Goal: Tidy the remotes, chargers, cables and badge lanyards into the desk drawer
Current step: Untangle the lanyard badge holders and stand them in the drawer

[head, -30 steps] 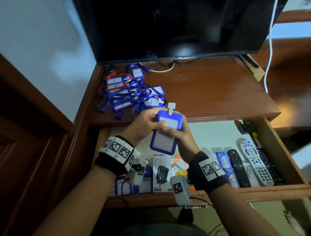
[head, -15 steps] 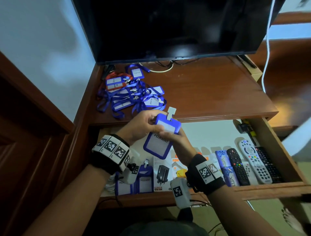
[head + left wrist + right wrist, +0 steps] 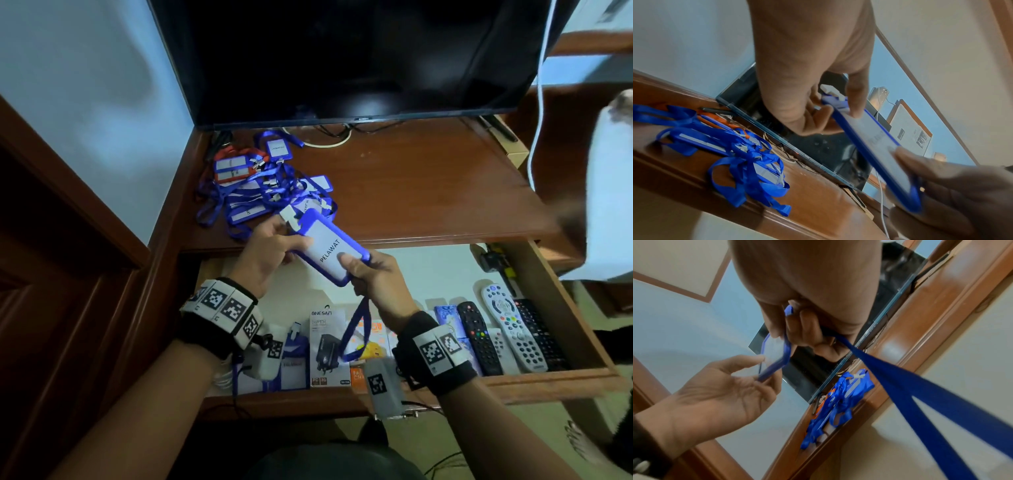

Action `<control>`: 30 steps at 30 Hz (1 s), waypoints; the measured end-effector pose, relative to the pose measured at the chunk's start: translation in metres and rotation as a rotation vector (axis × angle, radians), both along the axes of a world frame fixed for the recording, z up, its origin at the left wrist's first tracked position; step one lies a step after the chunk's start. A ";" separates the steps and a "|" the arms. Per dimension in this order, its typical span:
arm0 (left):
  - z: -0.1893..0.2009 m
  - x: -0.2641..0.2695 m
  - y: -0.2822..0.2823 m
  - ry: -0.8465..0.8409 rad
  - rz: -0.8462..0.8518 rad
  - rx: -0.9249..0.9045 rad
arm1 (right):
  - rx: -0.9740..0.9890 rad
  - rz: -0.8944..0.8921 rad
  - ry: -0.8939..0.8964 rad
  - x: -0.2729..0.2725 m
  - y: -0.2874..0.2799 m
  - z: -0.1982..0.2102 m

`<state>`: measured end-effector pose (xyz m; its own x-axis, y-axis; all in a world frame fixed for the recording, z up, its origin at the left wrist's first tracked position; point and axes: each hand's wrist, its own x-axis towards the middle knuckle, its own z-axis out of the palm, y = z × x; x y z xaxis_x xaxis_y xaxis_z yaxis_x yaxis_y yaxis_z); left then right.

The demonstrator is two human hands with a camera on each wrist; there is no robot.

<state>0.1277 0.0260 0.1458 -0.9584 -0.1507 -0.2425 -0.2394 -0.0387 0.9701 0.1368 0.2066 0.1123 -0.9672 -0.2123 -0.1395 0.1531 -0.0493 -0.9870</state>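
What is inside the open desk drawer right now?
Drawer: remotes at right, charger box mid-front, badge holders at left. The hands and held badge cover part of the middle.

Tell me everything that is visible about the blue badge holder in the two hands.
The badge holder is a blue, plastic-looking frame around a white card printed PELAWAT, with a pale clip at its upper end. It is tilted above the open drawer. The left hand holds the clip end, the right hand pinches the lower end, thumb on the card. Its blue lanyard strap hangs below the right hand.
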 end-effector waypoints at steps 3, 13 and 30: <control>0.001 0.000 -0.005 -0.067 -0.101 -0.069 | 0.042 0.010 0.034 -0.001 0.011 0.005; 0.006 0.009 -0.015 -0.158 -0.441 -0.346 | 0.129 0.022 0.080 0.010 0.023 -0.001; -0.015 0.020 -0.014 -0.083 -0.205 -0.317 | -0.011 -0.157 0.026 0.020 -0.001 -0.002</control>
